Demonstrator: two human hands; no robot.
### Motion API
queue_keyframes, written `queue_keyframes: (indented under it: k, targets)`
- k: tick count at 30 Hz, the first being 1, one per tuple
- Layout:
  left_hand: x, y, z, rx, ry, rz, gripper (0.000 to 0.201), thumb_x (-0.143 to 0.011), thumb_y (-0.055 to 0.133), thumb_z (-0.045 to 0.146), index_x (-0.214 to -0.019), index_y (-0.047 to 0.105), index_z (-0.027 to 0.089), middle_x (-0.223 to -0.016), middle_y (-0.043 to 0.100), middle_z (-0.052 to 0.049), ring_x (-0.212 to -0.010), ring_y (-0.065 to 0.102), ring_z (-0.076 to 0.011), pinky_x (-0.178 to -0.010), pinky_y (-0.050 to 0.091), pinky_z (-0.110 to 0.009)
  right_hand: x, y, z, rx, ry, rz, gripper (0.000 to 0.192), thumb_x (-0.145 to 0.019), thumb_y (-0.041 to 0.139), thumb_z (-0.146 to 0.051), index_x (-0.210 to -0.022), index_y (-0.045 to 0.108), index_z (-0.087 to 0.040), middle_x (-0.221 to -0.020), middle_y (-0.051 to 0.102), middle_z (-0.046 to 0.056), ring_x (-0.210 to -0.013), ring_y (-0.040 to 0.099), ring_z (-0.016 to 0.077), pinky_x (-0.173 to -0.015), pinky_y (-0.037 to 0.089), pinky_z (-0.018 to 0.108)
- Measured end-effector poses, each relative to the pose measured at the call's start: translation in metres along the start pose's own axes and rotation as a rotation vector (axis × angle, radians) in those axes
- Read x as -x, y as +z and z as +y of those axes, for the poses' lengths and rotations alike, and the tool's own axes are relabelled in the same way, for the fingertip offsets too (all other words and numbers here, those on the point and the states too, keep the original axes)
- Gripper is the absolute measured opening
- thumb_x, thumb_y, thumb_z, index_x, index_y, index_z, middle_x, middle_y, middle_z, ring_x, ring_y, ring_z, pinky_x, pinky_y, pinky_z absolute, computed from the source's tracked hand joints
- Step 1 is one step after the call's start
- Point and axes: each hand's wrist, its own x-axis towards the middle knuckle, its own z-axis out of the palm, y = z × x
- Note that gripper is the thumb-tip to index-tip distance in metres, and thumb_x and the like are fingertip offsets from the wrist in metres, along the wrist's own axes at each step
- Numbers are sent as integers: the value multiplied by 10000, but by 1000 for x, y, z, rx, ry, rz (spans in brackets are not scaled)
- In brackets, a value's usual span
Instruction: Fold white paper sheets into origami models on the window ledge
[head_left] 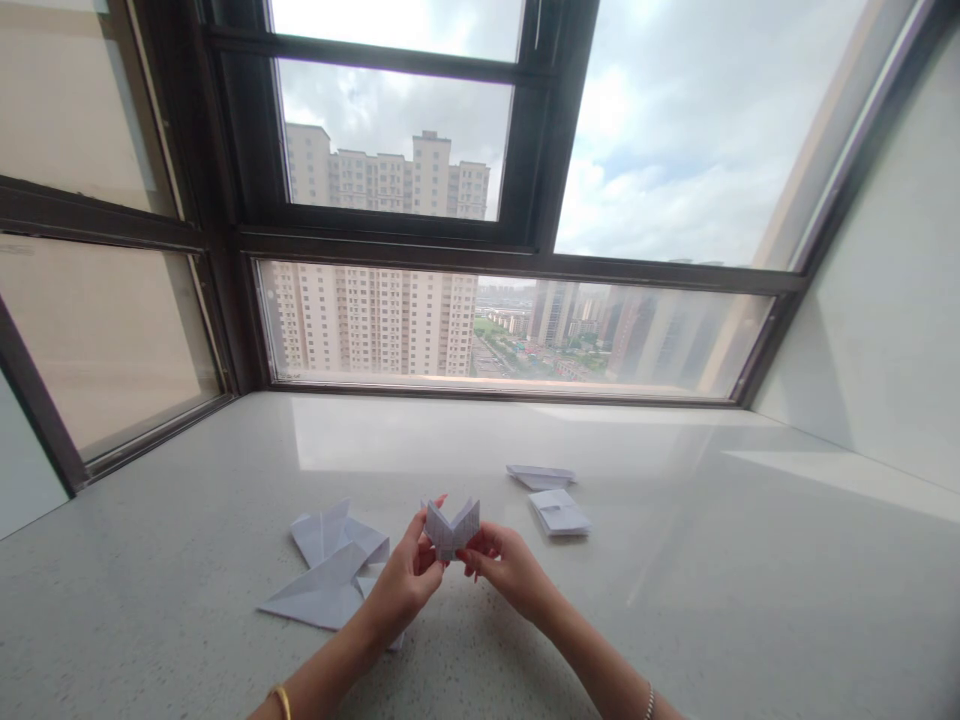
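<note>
Between my two hands is a small piece of folded white paper (pixel 453 527), held up above the stone sill with two pointed flaps spread in a V. My left hand (pixel 411 570) is closed on its left side, thumb toward me and fingers behind. At its lower right corner my right hand (pixel 504 562) pinches it between thumb and fingers. Several larger folded paper pieces (pixel 322 575) lie overlapping to the left, partly hidden by my left forearm. On the right rest a flat folded paper square (pixel 559 512) and a narrow folded paper strip (pixel 541 475).
The speckled pale sill (pixel 712 560) runs under everything and back to a dark window frame (pixel 495 393). A side window (pixel 105 340) borders the left, and a white wall (pixel 885 300) stands on the right. Tall buildings show outside.
</note>
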Motion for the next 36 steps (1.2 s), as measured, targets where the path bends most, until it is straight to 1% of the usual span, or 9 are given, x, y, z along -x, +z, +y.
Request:
queue_keyframes:
  k: [4, 8, 15, 20, 24, 27, 29, 32, 36]
  targets:
    - [1, 2, 5, 1, 8, 5, 594, -732, 531, 254, -1258, 259, 200, -890, 606, -56, -828, 576, -188, -755, 437, -311, 0, 1, 0, -13, -6, 1, 244, -675, 585, -396, -718, 591, -156, -581, 585, 4, -513, 547, 136, -467, 408, 234]
    - [2, 0, 4, -13, -7, 3, 601, -759, 519, 287, -1279, 231, 196, -767, 599, -23, -744, 575, -163, -727, 442, -305, 1, 1, 1, -32, 6, -4, 252, -675, 581, -407, -716, 588, -158, -592, 587, 7, -510, 545, 136, -464, 412, 237]
    - [4, 2, 7, -27, -2, 90, 843, -754, 525, 272, -1321, -96, 209, -539, 499, 74, -531, 514, -103, -653, 467, -300, 1, 2, 1, -35, 52, 3, 226, -678, 582, -374, -697, 570, -149, -595, 577, 6, -506, 534, 126, -468, 411, 233]
    - [5, 3, 11, -33, -15, 92, 863, -757, 514, 291, -1308, -147, 232, -582, 555, 51, -576, 557, -124, -681, 476, -333, 1, 4, 1, -69, 58, -15, 214, -680, 580, -363, -705, 558, -152, -599, 562, -2, -507, 523, 116, -467, 410, 229]
    - [5, 2, 10, -55, 2, 93, 799, -763, 505, 286, -1327, -59, 228, -592, 565, 41, -580, 570, -126, -691, 482, -336, 0, 7, 8, -64, 74, -3, 221, -674, 585, -370, -636, 515, -163, -542, 546, -23, -484, 526, 114, -462, 406, 224]
    - [4, -1, 9, -68, 51, 144, 661, -765, 502, 279, -1301, 118, 240, -662, 599, 21, -661, 601, -144, -738, 472, -354, 0, 7, 8, 49, 99, 2, 216, -703, 556, -353, -610, 502, -166, -502, 543, -29, -460, 514, 107, -451, 393, 215]
    - [1, -4, 10, -77, 89, 220, 511, -758, 510, 280, -1206, 267, 242, -728, 622, 8, -733, 615, -161, -761, 465, -362, 3, 8, 3, 177, 102, -8, 200, -741, 513, -332, -641, 525, -159, -522, 557, -18, -471, 506, 106, -462, 392, 213]
    - [-2, -13, 14, -89, 142, 376, 287, -739, 532, 299, -989, 413, 225, -778, 641, 0, -798, 619, -179, -783, 458, -362, 10, 10, -11, 421, -4, -45, 167, -774, 485, -302, -757, 581, -166, -672, 602, 23, -625, 532, 133, -584, 418, 243]
    - [-6, -25, 20, -82, 175, 545, 214, -710, 557, 340, -854, 502, 192, -803, 656, -15, -843, 609, -189, -820, 440, -344, 23, 20, -26, 644, -242, -200, 240, -773, 502, -368, -992, 567, -295, -1030, 555, 37, -964, 458, 190, -838, 350, 331]
